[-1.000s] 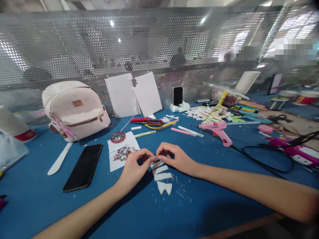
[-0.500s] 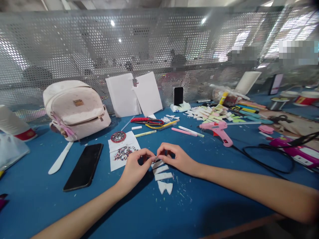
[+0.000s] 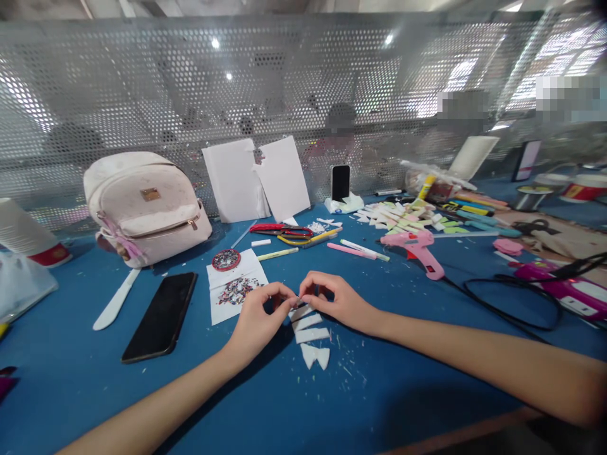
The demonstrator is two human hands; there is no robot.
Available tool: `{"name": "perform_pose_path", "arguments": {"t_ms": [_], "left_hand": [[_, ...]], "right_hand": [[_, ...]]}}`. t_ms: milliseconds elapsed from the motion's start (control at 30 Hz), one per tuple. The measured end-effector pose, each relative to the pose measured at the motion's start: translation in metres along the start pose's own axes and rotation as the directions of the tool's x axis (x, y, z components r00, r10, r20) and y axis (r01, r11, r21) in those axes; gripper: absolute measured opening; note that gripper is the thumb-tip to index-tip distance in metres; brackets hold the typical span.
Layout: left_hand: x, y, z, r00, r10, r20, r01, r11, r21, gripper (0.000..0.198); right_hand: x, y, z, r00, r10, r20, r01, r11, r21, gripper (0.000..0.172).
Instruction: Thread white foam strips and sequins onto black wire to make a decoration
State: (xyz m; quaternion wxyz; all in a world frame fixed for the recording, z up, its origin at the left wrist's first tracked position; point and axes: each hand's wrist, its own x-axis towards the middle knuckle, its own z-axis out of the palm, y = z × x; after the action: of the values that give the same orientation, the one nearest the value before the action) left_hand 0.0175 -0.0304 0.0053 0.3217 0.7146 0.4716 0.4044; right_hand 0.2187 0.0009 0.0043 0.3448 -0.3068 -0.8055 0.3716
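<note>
Several short white strips (image 3: 312, 335) lie in a column on the blue table (image 3: 379, 404), with a white tail-shaped piece (image 3: 315, 356) at the near end. At the far end of the column my left hand (image 3: 260, 319) and my right hand (image 3: 339, 302) meet, thumb and forefinger pinched together on each. What sits between the fingertips is small and mostly hidden. Left of my left hand, a white paper (image 3: 227, 311) bears a heap of glitter bits (image 3: 237, 291) and a round red-rimmed lid (image 3: 226, 260).
A black phone (image 3: 160, 316), a white knife (image 3: 116, 300) and a pale backpack (image 3: 147, 208) are at the left. Red-handled scissors (image 3: 268, 229) and pens (image 3: 351, 252) lie beyond my hands. To the right are a pink glue gun (image 3: 417, 246), its cable and foam strips (image 3: 398, 216).
</note>
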Motion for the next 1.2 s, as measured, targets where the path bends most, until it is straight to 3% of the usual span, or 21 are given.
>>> {"name": "perform_pose_path", "arguments": {"t_ms": [1200], "left_hand": [[-0.0002, 0.0004, -0.0001, 1.000, 0.011, -0.001, -0.011, 1.000, 0.003, 0.017]], "right_hand": [[0.0002, -0.0001, 0.0004, 1.000, 0.022, 0.005, -0.022, 1.000, -0.019, 0.015]]}}
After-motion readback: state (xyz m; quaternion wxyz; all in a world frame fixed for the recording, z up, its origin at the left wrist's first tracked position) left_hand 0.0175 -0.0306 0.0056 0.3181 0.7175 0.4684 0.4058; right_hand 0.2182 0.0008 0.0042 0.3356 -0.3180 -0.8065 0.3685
